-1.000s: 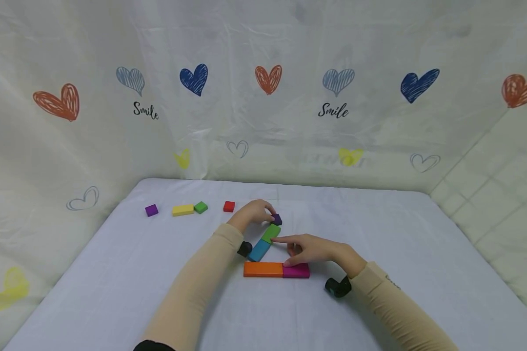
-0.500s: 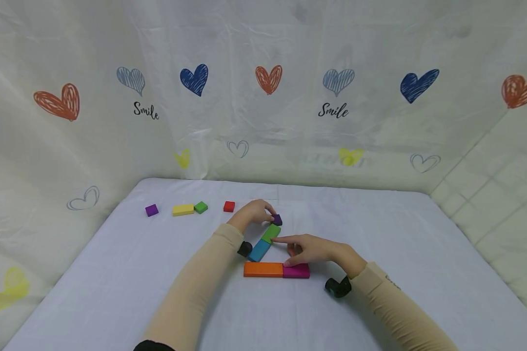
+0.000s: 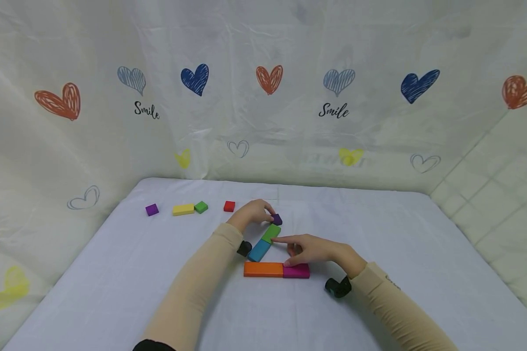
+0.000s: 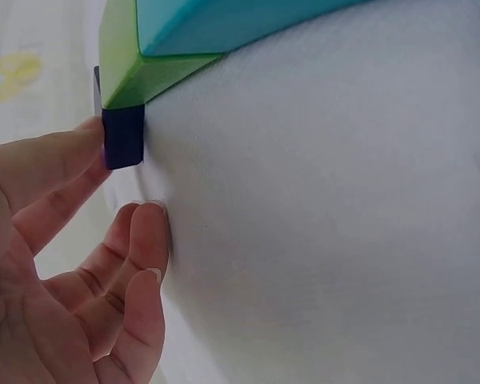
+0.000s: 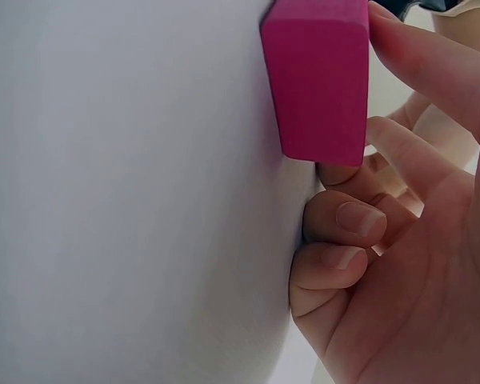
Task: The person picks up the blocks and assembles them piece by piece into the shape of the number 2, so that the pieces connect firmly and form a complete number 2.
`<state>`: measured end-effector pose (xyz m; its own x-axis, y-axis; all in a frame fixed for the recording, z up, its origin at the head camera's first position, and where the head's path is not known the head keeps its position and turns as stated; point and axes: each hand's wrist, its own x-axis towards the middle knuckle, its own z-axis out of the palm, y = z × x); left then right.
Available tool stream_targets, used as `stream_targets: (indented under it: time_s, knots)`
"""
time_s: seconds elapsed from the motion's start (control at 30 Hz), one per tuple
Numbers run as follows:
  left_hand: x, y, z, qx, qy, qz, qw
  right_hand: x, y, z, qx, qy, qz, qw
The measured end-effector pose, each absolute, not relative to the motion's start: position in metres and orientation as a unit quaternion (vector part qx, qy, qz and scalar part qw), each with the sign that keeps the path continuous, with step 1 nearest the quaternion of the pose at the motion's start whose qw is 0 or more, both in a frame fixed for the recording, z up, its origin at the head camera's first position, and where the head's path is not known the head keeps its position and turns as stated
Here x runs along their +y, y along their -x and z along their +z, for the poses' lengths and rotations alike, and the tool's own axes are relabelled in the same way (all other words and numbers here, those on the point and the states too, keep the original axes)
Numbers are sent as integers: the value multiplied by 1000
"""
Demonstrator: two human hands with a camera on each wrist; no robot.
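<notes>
My left hand (image 3: 255,211) pinches a small dark purple block (image 3: 277,220) between thumb and index finger. In the left wrist view that block (image 4: 124,136) touches the end of a green block (image 4: 120,56), and the other fingers are bent beside it. A blue block (image 3: 259,250) meets the green one, forming a slanted line. Below lies an orange block (image 3: 263,269) end to end with a magenta block (image 3: 296,271). My right hand (image 3: 312,249) stretches its index finger to the green block's side. Its thumb touches the magenta block, and its remaining fingers curl against the table.
Toward the back left of the white-covered table (image 3: 114,282) lie a purple block (image 3: 152,210), a yellow block (image 3: 183,209), a small green block (image 3: 201,207) and a red block (image 3: 229,206). A white sheet printed with hearts hangs behind.
</notes>
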<state>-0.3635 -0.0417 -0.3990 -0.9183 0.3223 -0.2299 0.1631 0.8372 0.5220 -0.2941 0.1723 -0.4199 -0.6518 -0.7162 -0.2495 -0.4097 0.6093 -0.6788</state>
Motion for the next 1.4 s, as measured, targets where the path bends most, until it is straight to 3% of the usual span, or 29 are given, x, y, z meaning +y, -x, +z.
stream_targets:
  time_s: [0.37, 1.4]
  knots:
    - [-43, 371, -404, 948, -155, 240, 142, 173, 295, -418, 858, 333, -295, 256]
    - [-41, 366, -402, 949, -129, 245, 151, 172, 295, -420, 858, 326, -299, 260]
